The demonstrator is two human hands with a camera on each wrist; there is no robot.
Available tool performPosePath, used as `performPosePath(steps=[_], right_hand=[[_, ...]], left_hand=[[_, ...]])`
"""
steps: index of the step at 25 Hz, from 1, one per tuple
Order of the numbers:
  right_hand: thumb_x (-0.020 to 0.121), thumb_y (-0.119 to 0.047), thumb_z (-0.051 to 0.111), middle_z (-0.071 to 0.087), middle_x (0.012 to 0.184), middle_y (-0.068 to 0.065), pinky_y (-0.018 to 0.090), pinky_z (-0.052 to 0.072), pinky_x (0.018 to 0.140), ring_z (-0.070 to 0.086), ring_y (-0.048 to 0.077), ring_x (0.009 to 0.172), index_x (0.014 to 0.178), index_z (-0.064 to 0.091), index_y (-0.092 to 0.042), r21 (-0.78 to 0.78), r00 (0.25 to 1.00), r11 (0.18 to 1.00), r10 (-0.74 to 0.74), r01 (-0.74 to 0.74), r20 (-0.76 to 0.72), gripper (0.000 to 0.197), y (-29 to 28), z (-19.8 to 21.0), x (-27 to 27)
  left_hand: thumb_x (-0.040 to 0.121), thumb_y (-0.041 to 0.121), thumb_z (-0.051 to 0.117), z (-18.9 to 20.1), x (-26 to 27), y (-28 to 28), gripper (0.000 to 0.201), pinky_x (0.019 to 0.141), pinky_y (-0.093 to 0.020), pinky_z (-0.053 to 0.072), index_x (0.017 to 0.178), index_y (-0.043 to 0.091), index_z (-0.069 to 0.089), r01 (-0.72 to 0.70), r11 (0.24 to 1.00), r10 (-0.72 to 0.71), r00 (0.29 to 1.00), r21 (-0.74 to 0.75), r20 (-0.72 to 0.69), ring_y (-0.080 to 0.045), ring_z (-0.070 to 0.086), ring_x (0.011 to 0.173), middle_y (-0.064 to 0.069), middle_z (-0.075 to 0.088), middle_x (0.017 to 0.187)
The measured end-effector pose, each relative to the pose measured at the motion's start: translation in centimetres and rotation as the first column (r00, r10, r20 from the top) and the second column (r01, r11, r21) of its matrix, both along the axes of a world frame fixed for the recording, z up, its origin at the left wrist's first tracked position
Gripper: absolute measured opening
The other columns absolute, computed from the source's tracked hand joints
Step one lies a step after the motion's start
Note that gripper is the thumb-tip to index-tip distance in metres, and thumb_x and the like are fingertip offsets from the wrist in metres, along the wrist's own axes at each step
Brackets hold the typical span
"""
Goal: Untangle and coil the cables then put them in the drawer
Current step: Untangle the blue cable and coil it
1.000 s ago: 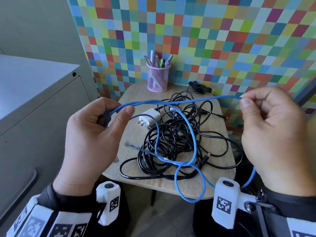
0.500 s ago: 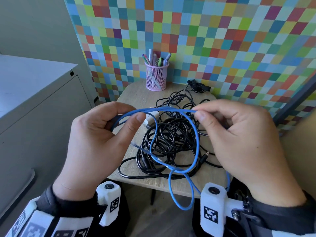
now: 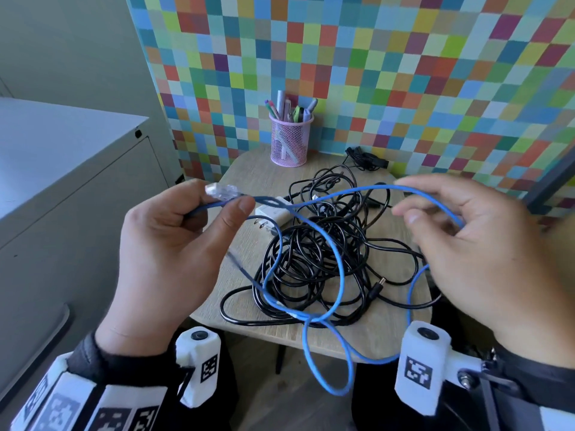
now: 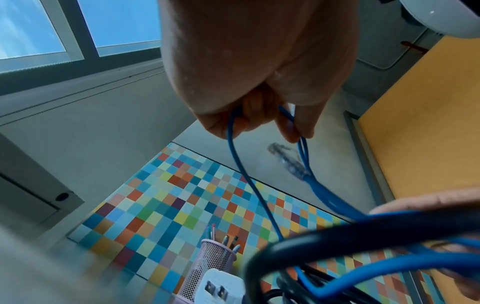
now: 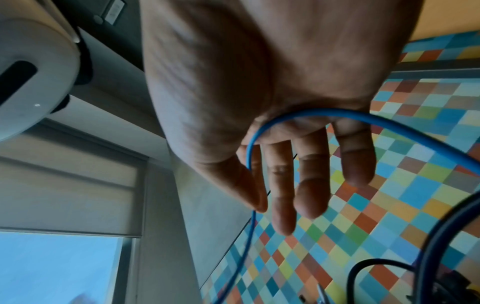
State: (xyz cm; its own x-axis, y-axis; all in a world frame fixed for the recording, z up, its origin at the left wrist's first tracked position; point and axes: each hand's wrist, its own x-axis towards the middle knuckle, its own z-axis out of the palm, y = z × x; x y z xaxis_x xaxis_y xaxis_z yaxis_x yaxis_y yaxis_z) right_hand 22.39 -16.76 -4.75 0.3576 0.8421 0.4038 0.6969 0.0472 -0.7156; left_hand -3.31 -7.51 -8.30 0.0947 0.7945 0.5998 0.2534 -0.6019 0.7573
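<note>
A blue cable [image 3: 341,275] loops in the air above a small wooden table [image 3: 385,331]. My left hand [image 3: 227,202] pinches it just behind its clear plug [image 3: 221,191], thumb on top; the left wrist view shows strands of the blue cable [image 4: 233,148] running through the curled fingers. My right hand [image 3: 404,199] is held out to the right with its fingers straight. The blue cable [image 5: 311,112] lies loosely across its palm. A tangle of black cables [image 3: 326,253] and a white charger [image 3: 273,213] lie on the table below.
A pink mesh pen cup [image 3: 291,138] stands at the back of the table by the checkered wall. A small black item [image 3: 367,160] lies behind the tangle. A grey cabinet [image 3: 77,197] stands close on the left. The blue cable hangs past the table's front edge.
My right hand has moved away to the right from the left hand and opened its fingers. The clear plug now sticks out above my left thumb.
</note>
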Motion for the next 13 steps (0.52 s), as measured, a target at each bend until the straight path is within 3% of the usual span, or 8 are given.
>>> performPosePath(steps=[4,6,7,8,10,13], right_hand=[[0.09,-0.039,0.062,0.068,0.115,-0.031,0.018,0.049,0.075,0.064,0.004,0.09,0.142,0.057,-0.047,-0.075,0.985,0.996,0.055,-0.044,0.163,0.053,0.2,-0.1,-1.4],[0.09,-0.04,0.064,0.059,0.133,-0.03,0.021,0.044,0.092,0.059,0.003,0.11,0.147,0.053,-0.044,-0.034,0.967,0.999,0.039,-0.031,0.251,0.059,0.2,-0.4,-1.5],[0.09,-0.039,0.066,0.053,0.142,-0.026,0.027,0.039,0.107,0.053,0.007,0.126,0.15,0.05,-0.041,-0.002,0.956,1.0,0.019,-0.019,0.291,0.062,0.3,-0.6,-1.4],[0.089,-0.036,0.067,0.048,0.151,-0.018,0.04,0.035,0.118,0.045,0.012,0.139,0.153,0.046,-0.04,0.034,0.947,0.999,-0.005,-0.006,0.322,0.067,0.3,-0.7,-1.5],[0.087,-0.031,0.069,0.033,0.164,-0.001,0.062,0.029,0.12,0.03,0.025,0.152,0.157,0.039,-0.041,0.107,0.933,0.994,-0.055,0.018,0.355,0.077,0.3,-0.8,-1.8],[0.086,-0.024,0.074,0.018,0.169,0.008,0.072,0.022,0.118,0.017,0.031,0.157,0.158,0.037,-0.042,0.159,0.919,0.987,-0.064,0.002,0.39,0.083,0.2,-0.7,-2.5]], left_hand=[[0.087,0.047,0.078,-0.1,0.6,-0.6,0.017,0.047,-0.046,0.031,0.085,0.031,0.074,0.089,0.996,-0.089,0.996,0.011,0.009,-0.044,0.037,0.053,-0.031,0.053,0.061],[0.086,0.044,0.078,-0.1,0.9,-1.0,0.016,0.049,-0.048,0.031,0.083,0.029,0.073,0.107,0.994,-0.108,0.993,0.02,0.044,-0.046,0.038,0.053,-0.032,0.054,0.062],[0.086,0.042,0.078,0.0,1.0,-1.1,0.015,0.05,-0.048,0.032,0.083,0.028,0.073,0.114,0.993,-0.116,0.991,0.024,0.066,-0.046,0.04,0.055,-0.03,0.057,0.064],[0.086,0.041,0.078,0.1,1.1,-1.3,0.014,0.051,-0.047,0.034,0.082,0.028,0.073,0.12,0.992,-0.122,0.989,0.026,0.087,-0.045,0.041,0.056,-0.024,0.059,0.065],[0.086,0.039,0.077,0.4,1.1,-1.4,0.014,0.053,-0.041,0.035,0.08,0.027,0.072,0.141,0.99,-0.144,0.982,0.032,0.121,-0.039,0.042,0.058,-0.012,0.061,0.067],[0.089,0.032,0.077,0.7,1.4,-1.7,0.014,0.052,-0.036,0.034,0.077,0.026,0.073,0.184,0.982,-0.186,0.972,0.032,0.146,-0.033,0.04,0.057,-0.01,0.059,0.067]])
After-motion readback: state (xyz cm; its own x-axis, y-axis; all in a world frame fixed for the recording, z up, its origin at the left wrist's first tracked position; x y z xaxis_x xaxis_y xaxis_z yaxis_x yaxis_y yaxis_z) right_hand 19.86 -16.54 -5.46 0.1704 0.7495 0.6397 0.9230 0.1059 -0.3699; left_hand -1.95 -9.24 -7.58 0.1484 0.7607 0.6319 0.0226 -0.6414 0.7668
